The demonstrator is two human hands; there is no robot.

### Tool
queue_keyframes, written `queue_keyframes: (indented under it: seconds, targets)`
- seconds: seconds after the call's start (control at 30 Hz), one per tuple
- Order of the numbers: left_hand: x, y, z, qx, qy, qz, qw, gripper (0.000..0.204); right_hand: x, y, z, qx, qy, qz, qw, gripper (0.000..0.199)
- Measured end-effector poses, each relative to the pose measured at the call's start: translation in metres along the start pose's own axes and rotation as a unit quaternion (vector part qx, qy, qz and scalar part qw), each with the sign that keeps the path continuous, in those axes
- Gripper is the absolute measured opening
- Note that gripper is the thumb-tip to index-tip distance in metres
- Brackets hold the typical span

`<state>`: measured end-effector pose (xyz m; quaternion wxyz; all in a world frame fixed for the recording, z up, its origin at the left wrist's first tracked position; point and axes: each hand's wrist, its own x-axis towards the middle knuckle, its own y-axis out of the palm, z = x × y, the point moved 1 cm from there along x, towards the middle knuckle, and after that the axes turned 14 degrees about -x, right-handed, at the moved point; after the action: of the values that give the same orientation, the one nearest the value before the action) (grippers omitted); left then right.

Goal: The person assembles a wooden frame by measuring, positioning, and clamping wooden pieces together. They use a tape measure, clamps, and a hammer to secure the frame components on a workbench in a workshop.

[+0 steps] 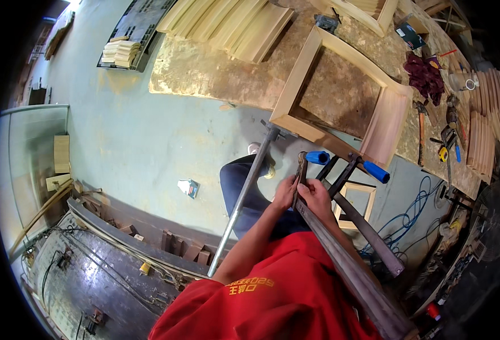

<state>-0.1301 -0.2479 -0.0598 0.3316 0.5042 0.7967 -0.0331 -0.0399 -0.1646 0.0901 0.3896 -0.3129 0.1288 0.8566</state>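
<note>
Both my left hand and right hand are closed around the clamp, pinching it just short of a blue handle. Beyond my grip lies the frame. To manage this well, I should support the long bar and steer clear of the second clamp, just to the right.

blue clamp handles, red shirt (yellow lettering), pale wooden frame, mottled brown table, seemingly navy trousers
</note>
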Motion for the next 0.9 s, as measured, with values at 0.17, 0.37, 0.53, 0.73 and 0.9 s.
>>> queue_keyframes:
  seconds: [0.17, 0.37, 0.53, 0.73, 0.9]
  targets:
    - [-0.002, 0.017, -0.001, -0.065, 0.069, 0.011, 0.995, 0.044, 0.021, -0.005, -0.007, -0.045, 0.010, -0.051, 0.998, 0.023]
    - [0.003, 0.021, -0.071, 0.154, -0.007, -0.013, 0.988, 0.057, 0.022, -0.021, -0.010, -0.161, -0.009, -0.123, 0.979, 0.024]
    - [0.006, 0.035, -0.068, 0.143, 0.029, 0.000, 0.989, 0.055, 0.021, -0.014, 0.010, -0.142, -0.051, -0.245, 0.958, 0.041]
    - [0.001, -0.001, -0.060, 0.209, -0.055, -0.064, 0.974, 0.064, -0.001, -0.017, 0.088, -0.159, -0.159, -0.297, 0.928, 0.031]
    - [0.001, -0.018, -0.066, 0.213, -0.050, -0.038, 0.975, 0.066, 0.001, -0.029, 0.094, -0.495, -0.346, -0.195, 0.773, 0.017]
